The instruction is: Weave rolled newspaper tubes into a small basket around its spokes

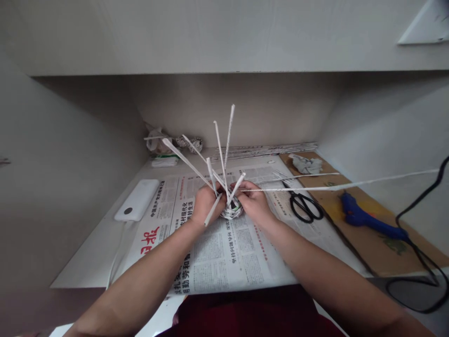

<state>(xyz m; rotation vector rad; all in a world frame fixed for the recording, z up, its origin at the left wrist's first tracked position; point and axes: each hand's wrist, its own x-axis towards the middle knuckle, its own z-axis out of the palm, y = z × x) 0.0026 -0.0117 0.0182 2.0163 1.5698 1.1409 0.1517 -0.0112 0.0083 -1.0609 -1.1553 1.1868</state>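
Observation:
Between my two hands is a small round woven paper basket [232, 213], with several white rolled-paper sticks [220, 154] standing up and fanning out from it. My left hand [206, 203] grips its left side, fingers curled among the sticks. On the right side, my right hand [255, 202] is closed with thumb and fingertips at the rim. A long white paper strand [298, 189] runs from the right fingers out to the right. The fingertips of both hands are partly hidden by the sticks and the weave.
Newspaper [210, 262] covers the tabletop. Black scissors [304, 207] lie right of my hands, beside a cardboard sheet [365, 243] bearing a blue glue gun [368, 217] with a black cord. A white box-shaped device [138, 199] sits at left. Paper sticks [259, 150] lie along the back wall.

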